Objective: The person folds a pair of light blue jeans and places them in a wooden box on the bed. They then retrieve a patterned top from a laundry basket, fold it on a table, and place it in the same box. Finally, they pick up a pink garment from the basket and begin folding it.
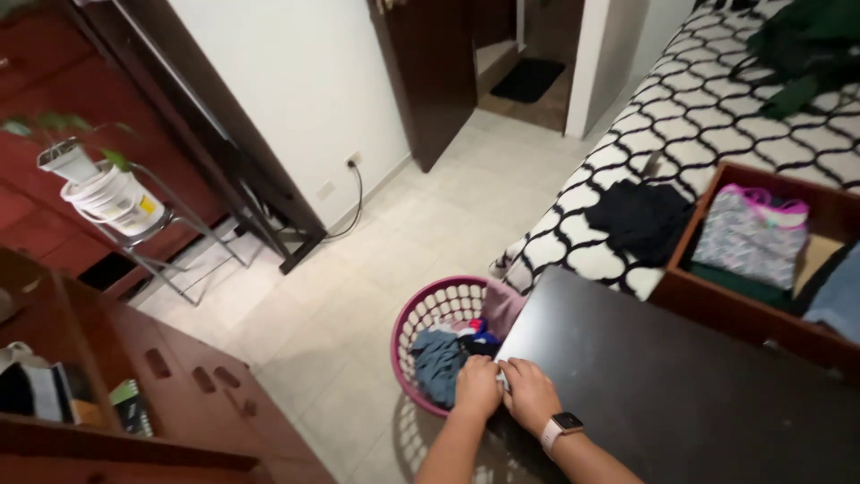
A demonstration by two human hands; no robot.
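Observation:
My left hand (pixel 477 387) and my right hand (pixel 530 394) meet at the edge of a dark tabletop (pixel 663 385), right over a pink laundry basket (pixel 428 309). Both hands pinch a small pale piece of cloth (pixel 502 376) between them. I wear a watch with a pale strap on the right wrist (pixel 561 428). Inside the basket lie a grey-blue garment (pixel 439 363) and other coloured clothes, with a pink cloth (pixel 502 306) hanging over its rim.
A wooden drawer (pixel 717 305) on the bed holds folded clothes. A black garment (pixel 641 220) lies on the black-and-white bedspread (pixel 708 108). A wooden dresser (pixel 179 403) stands at the left, a plant stand with white pots (pixel 112 199) behind it. A door stands ajar.

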